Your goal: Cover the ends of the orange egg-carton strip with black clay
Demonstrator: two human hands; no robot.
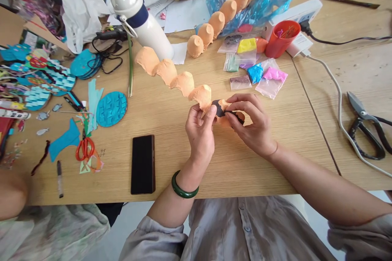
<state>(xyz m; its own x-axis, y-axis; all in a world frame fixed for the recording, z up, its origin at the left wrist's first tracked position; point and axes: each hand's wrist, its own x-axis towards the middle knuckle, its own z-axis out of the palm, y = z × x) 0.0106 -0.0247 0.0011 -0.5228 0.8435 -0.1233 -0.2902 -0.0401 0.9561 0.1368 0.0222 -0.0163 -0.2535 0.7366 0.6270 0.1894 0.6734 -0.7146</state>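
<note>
A strip of orange-painted egg carton cups [183,81] slants across the table, and its near end is between my hands. My left hand [201,134], with a green bangle on the wrist, is closed on that end, thumb on top. A soft-looking black piece [218,108] lies against the cup beside my left thumb; I cannot tell whether it is clay or paper. My right hand [255,126] pinches black material at the last cup, which the fingers partly cover. A second orange carton strip [217,24] lies farther back, partly on blue plastic.
Small bags of coloured clay [256,73] and a red cup [281,40] stand beyond my hands. A white bottle [143,24] is behind the strip. Nearer lie a phone [143,164] and red scissors [85,148]. Shears [364,116] and a white cable are at right; another person sits at left.
</note>
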